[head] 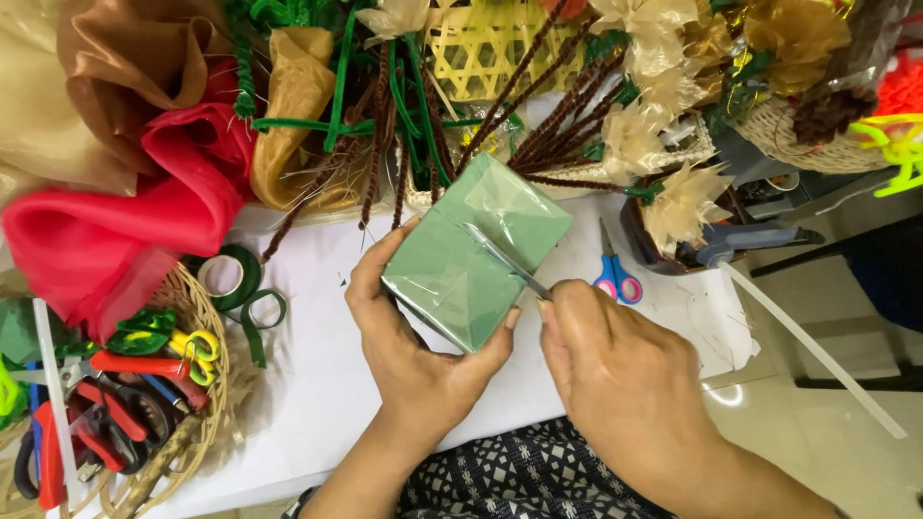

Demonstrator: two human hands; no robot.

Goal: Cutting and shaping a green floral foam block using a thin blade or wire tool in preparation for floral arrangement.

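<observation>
My left hand [404, 332] grips a green foam block [476, 255] wrapped in clear film, held tilted above a white table [308, 384]. My right hand [615, 370] holds a thin metal blade [505, 259] whose edge lies across the block's top face, along a line in the wrapping. The thumb of my left hand rests on the block's lower right corner.
A wicker basket [207, 404] at left holds scissors, pliers and cutters. Green tape rolls [231, 279] lie beside it. Red and gold fabric [144, 192], brown pipe-cleaner stems [558, 115], paper flowers and woven baskets crowd the back. Small blue-pink scissors [615, 279] lie at right.
</observation>
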